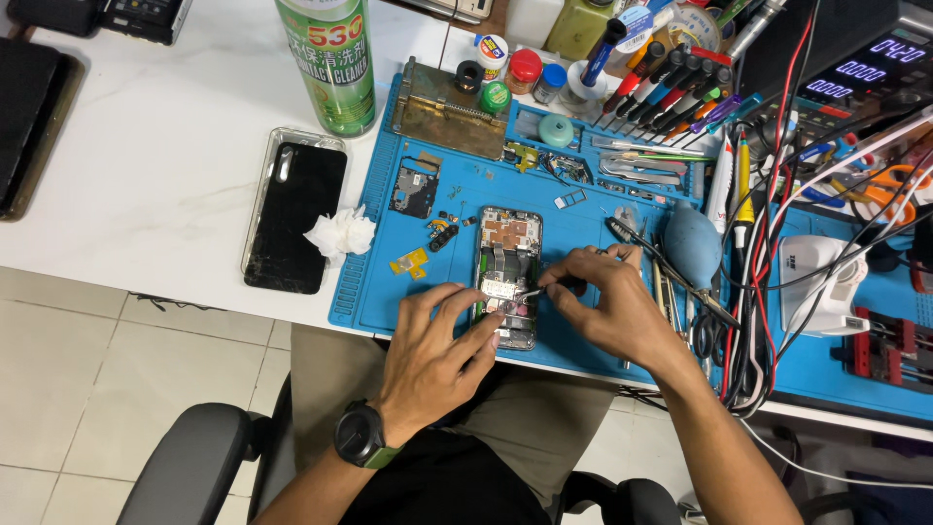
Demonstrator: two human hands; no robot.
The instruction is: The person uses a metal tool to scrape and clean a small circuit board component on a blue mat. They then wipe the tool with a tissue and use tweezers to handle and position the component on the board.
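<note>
Blue mat [583,233] on white tabletop [165,165] carries opened phone [507,275]. Left hand [437,345] steadies phone's lower end, fingers pressed on it. Right hand [607,301] pinches tweezers [533,291], tip inside phone. Back cover [293,214] lies left, off the mat.

- My left hand [437,340] has bare mat [364,292] to its left, up to small loose parts [428,243].
- My right hand [607,306] is hemmed in: blower [692,243] and cables [753,292] crowd just right of it.
- Above the phone [507,272], probably a narrow strip free before the tweezers [637,160].
</note>
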